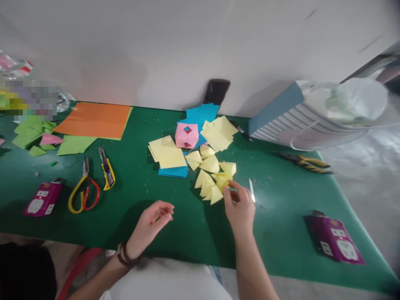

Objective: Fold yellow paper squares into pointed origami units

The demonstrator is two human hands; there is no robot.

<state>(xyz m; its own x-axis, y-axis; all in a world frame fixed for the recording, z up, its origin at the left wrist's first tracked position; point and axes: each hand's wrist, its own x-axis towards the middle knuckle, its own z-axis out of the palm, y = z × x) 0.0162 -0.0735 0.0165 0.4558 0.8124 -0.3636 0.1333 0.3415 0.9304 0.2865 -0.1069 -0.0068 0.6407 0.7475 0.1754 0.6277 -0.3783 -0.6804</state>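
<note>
Our yellow paper pieces (210,164), folded to crisp points, lie at five o'clock from the angular pink paper block (192,134). Our right hand (241,205) touches one; whether it pinches, we cannot tell. At the block's seven o'clock, our left hand (150,223) curls, thumb and fingers apart.

On the table (281,187), folded paper pieces (210,164) lie before a paper cube (187,137), with a phone (217,92) against the wall (156,50) behind; scissors (86,168) and a cutter (108,171) (side by side) lie left, pliers (300,159) right.
</note>
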